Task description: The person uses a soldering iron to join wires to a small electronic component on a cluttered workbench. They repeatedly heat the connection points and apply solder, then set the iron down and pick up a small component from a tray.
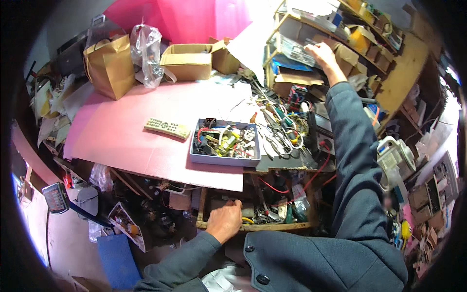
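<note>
My right hand reaches up to the shelf at the far right, its fingers closed at the edge of a clear plastic case. The case lies on the shelf above blue and brown flat things. Low in the middle, my left hand is curled over the front edge of a pulled-out wooden drawer; its fingertips are partly hidden. Tools, wires and small parts lie in the drawer. Above it on the table stands a grey-blue box full of small electrical parts. A pale remote control lies left of the box.
On the pink-covered table stand a brown paper bag, a clear plastic bag and an open cardboard box. Tangled cables heap beside the grey-blue box. Crowded wooden shelves rise at the right. A blue panel stands low left.
</note>
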{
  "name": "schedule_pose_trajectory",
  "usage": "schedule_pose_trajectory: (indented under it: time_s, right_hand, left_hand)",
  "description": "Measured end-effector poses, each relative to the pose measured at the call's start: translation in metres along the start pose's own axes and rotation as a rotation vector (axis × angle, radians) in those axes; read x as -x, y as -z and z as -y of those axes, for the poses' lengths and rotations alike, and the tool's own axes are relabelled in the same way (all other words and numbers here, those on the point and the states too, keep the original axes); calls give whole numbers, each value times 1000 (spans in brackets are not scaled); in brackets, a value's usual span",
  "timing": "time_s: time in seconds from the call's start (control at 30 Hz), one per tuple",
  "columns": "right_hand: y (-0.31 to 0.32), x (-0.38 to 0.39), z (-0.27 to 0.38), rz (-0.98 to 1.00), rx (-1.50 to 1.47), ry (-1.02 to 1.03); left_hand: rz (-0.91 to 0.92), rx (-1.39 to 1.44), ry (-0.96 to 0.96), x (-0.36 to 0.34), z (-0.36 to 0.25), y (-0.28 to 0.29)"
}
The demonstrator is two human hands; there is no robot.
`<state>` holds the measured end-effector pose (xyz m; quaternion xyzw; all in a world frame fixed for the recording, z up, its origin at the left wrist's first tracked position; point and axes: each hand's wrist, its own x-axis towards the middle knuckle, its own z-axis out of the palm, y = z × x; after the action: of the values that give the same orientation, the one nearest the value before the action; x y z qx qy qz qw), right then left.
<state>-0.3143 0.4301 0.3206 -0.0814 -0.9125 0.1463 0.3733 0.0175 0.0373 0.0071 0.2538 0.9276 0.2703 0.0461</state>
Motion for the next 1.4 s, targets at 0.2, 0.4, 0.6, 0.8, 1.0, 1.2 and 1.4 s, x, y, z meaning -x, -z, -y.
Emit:
schedule_pose_trajectory:
  time_s: [0.2,0.4,0.6,0.8,1.0,1.2,1.4]
  right_hand:
    - [-43,-41,35,199,219,-143]
    - [-52,-44,51,243,339,-261]
    - [11,-43,38,715,178,-36]
    - [52,12,69,582,181,228]
    - [36,23,67,555,-152,67]
    - [13,-8,54,542,153,119]
    - [65,30,47,518,129,662]
  left_hand:
    - [84,35,101,2,4,1]
    - [43,57,86,-1,9,-9]
    - [37,28,79,-6,-1,4]
    - [39,39,71,-3,3,3]
    - [19,91,85,-1,7,-4]
    - [17,73,84,-1,4,-2]
    - [-68,81,59,2,1,4]
